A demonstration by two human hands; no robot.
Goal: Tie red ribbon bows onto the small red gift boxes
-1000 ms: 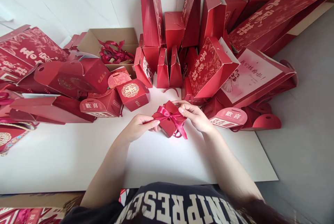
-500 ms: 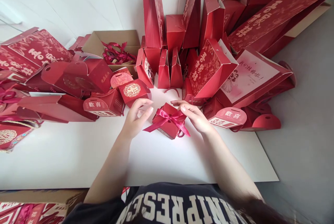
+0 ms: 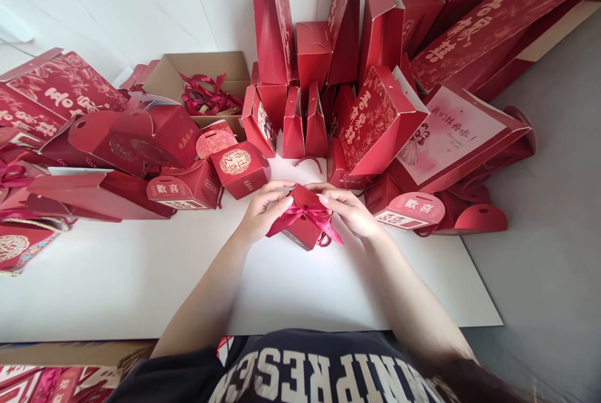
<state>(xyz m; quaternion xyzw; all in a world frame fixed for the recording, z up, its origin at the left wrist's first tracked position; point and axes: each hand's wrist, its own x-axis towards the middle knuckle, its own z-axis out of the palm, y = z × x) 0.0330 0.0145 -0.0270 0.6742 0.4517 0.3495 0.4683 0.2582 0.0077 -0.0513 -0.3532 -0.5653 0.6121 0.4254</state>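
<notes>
A small red gift box (image 3: 303, 235) sits on the white table in front of me. Across its top lies a crimson satin ribbon bow (image 3: 307, 215), its tails hanging to both sides. My left hand (image 3: 263, 210) is closed at the left of the box, thumb on the bow's left loop and fingers behind. From the right, my right hand (image 3: 350, 210) pinches the bow's other loop between thumb and forefinger. The fingertips behind the box are partly hidden.
Red gift bags (image 3: 272, 27) and boxes crowd the back against the tiled wall. A cardboard box (image 3: 162, 77) holds loose ribbons (image 3: 206, 95). More red boxes (image 3: 185, 185) stand left, others (image 3: 410, 209) right. Below the table's front edge, a carton holds red packaging.
My left hand has moved right, from beside the box onto the bow's left loop, and closed. My right hand stays at the right loop.
</notes>
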